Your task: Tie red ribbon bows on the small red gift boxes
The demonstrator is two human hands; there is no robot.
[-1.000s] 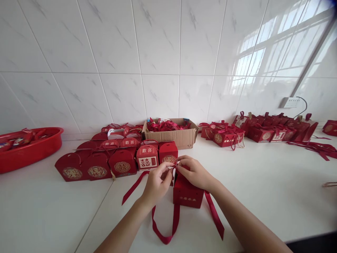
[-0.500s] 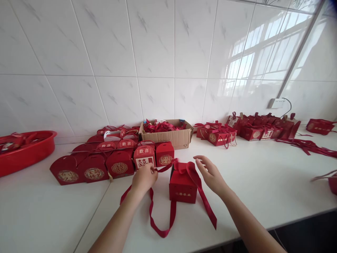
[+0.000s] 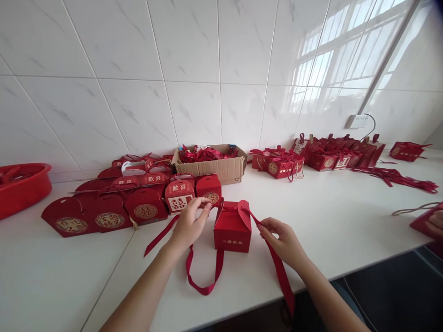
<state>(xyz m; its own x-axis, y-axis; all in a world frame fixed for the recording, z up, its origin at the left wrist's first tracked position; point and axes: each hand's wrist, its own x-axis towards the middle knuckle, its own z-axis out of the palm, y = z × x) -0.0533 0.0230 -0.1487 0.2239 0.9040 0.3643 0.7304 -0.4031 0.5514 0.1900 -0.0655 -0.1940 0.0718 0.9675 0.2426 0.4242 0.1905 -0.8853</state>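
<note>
A small red gift box [image 3: 232,227] with gold lettering stands on the white counter [image 3: 339,221] in front of me. A long red ribbon [image 3: 204,272] runs through its top flaps and trails off both sides. My left hand [image 3: 188,225] pinches the left length of ribbon just left of the box. My right hand [image 3: 281,240] grips the right length, which runs down past the counter's front edge. Both pulls stretch the ribbon outward from the box top.
Rows of red gift boxes [image 3: 114,203] stand behind at the left. A cardboard box [image 3: 221,168] of red ribbons sits at the wall. More red boxes [image 3: 321,157] and loose ribbons [image 3: 394,177] lie at the right. A red basin [image 3: 20,186] is far left. Another person's hand [image 3: 434,222] holds something red at the right edge.
My hands left the box top and moved apart. The left took the left ribbon length, the right closed on the right length. The camera view swung to the right.
</note>
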